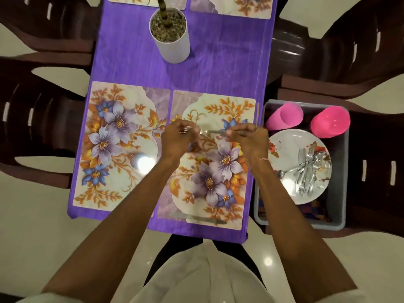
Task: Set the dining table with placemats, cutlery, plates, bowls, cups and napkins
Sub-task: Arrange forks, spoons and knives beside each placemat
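**Item:** piece of cutlery (pixel 213 132), blurred, kind not readable, hanging level above the near right placemat (pixel 209 171), between the two hands.

**Hands:**
- The right hand (pixel 249 137) is gripping the piece at its 3 o'clock end with curled fingers. A thin metal stem (pixel 258 114) is sticking out of the same fist toward 12 o'clock.
- The left hand (pixel 178 137) is sitting at the piece's 9 o'clock end with fingers curled. Blur is hiding whether it is actually pinching the piece.

**Knife** (pixel 199 218): lying flat along the 6 o'clock edge of the same placemat, well apart from both hands.

**Near left placemat** (pixel 118 145): lying just beside the first, at 9 o'clock. Two more flowered mats are showing at the 12 o'clock edge, cut off.

**Worktop:** a purple cloth (pixel 218 62) is covering it. A white pot (pixel 172 44) of gravel with a plant stem is standing at 12 o'clock from the hands.

**Grey tub** (pixel 344 193): sitting at 3 o'clock, just beside the worktop's edge. It is holding:
- a pink cup (pixel 284 117)
- a second pink cup (pixel 330 121)
- a flowered plate (pixel 284 149) carrying a heap of cutlery (pixel 308 171)

**Room:** dark brown chairs (pixel 43 119) are standing at 9 and 3 o'clock. A pale glossy floor (pixel 43 237) is showing below.
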Tool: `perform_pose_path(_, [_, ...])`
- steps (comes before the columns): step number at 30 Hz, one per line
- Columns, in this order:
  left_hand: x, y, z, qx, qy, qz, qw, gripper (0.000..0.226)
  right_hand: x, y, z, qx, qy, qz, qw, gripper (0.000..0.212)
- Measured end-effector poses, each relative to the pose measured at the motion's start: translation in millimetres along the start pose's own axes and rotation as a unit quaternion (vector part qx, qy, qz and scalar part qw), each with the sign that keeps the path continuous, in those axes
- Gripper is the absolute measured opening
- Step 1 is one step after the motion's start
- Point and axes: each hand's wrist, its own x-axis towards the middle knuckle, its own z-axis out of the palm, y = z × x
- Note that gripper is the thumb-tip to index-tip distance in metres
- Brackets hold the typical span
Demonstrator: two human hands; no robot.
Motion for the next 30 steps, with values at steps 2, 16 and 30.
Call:
perform_pose_path(2, [32.8, -2.2, 0.3, -0.078, 0.031, -0.049, 0.995, 0.010, 29.9, -0.2, 12.1, 0.007, 0.049, 0.013, 0.999, 0.010])
perform_pose_path(16, [122.9, -13.0, 25.8, 0.073, 0.131, 0.021, 0.988, 0.009, 115.6, 3.1, 56.4, -0.146, 0.260, 0.015, 0.954, 0.036])
perform_pose_path(30, [124.4, -15.2, 26.0, 0.058, 0.132, 0.018, 0.989, 0.009, 114.2, 9.0, 49.7, -0.169, 0.265, 0.009, 0.949, 0.044])
